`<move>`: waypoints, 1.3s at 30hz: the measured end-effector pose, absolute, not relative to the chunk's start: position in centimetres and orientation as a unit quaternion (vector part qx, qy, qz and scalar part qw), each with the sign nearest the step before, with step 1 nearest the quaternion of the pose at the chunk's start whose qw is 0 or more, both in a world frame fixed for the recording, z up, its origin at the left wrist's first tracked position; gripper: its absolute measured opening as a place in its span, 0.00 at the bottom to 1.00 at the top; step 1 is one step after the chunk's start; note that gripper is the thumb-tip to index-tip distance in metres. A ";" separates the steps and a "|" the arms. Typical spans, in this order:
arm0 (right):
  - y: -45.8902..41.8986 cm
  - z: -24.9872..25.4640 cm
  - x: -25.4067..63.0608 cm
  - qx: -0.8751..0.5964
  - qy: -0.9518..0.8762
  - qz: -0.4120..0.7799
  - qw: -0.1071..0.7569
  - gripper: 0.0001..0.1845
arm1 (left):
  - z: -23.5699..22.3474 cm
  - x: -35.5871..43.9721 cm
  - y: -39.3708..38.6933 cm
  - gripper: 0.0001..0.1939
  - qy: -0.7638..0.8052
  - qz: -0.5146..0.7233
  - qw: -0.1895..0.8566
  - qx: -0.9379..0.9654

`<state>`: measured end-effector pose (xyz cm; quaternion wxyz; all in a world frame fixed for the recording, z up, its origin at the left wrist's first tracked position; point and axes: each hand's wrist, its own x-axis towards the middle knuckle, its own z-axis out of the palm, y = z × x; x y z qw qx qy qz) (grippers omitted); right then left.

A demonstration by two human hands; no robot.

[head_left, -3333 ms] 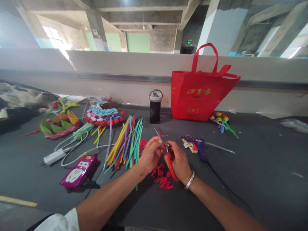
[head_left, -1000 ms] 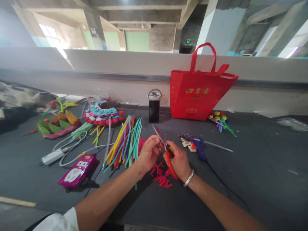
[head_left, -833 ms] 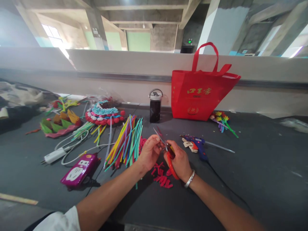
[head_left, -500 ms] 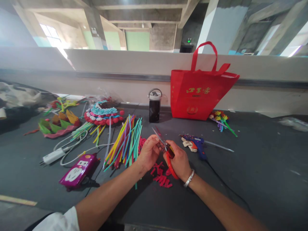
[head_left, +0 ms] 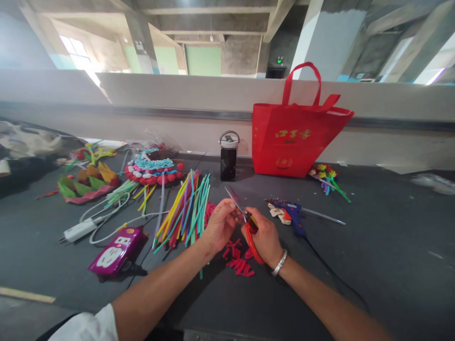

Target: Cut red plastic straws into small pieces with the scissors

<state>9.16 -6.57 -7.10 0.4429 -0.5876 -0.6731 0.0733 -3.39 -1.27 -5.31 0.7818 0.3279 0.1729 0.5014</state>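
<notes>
One pair of red-handled scissors (head_left: 250, 238): gripped in right fingers (head_left: 254, 215), curled round handles. At blades: left fingers (head_left: 228, 208) pinched together; contents indistinct. Below fingers, on desk (head_left: 384, 237): red scraps (head_left: 243, 269). Beyond right fingers: red bag (head_left: 298, 149), large gold Chinese characters, apparently 口子窖; smaller print illegible.

Concrete hall (head_left: 241, 56), seen beyond a pale partition (head_left: 177, 90).
The dark surface (head_left: 391, 237) is backed by the partition, which is crossed by a grey rail (head_left: 177, 112); bare beams (head_left: 213, 22) are seen overhead, daylight is admitted by a window (head_left: 75, 46) at left, and a green sign (head_left: 279, 60) is lit.
</notes>
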 end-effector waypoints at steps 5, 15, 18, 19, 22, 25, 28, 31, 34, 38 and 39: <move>-6.6 -7.2 9.2 -0.586 -0.674 0.075 0.443 0.19 | -5.3 -3.4 -1.2 0.05 0.169 0.501 0.784 0.326; -6.5 -7.3 9.2 -0.588 -0.674 0.068 0.443 0.19 | -5.1 -3.5 -1.2 0.07 0.178 0.496 0.786 0.325; -6.5 -7.3 9.3 -0.587 -0.675 0.071 0.442 0.19 | -5.2 -3.5 -1.2 0.07 0.179 0.493 0.788 0.323; -6.5 -7.3 9.3 -0.586 -0.675 0.074 0.442 0.20 | -5.2 -3.4 -1.2 0.07 0.179 0.492 0.789 0.323; -6.5 -7.3 9.3 -0.587 -0.673 0.079 0.443 0.20 | -5.2 -3.4 -1.2 0.06 0.179 0.490 0.790 0.323; -6.5 -7.3 9.3 -0.586 -0.672 0.077 0.446 0.20 | -5.1 -3.4 -1.2 0.06 0.178 0.489 0.788 0.329; -6.5 -7.3 9.2 -0.587 -0.671 0.071 0.447 0.19 | -5.1 -3.5 -1.3 0.06 0.175 0.490 0.787 0.330; -6.6 -7.3 9.2 -0.593 -0.662 0.074 0.452 0.18 | -5.0 -3.6 -1.3 0.06 0.174 0.494 0.789 0.321; -6.6 -7.3 9.2 -0.594 -0.660 0.070 0.454 0.17 | -5.0 -3.7 -1.1 0.05 0.172 0.502 0.786 0.318; -6.5 -7.4 9.4 -0.588 -0.675 0.062 0.441 0.17 | -5.0 -3.7 -0.9 0.05 0.163 0.510 0.782 0.320; -6.6 -7.3 9.4 -0.589 -0.677 0.060 0.437 0.18 | -4.9 -3.7 -0.9 0.05 0.160 0.510 0.783 0.319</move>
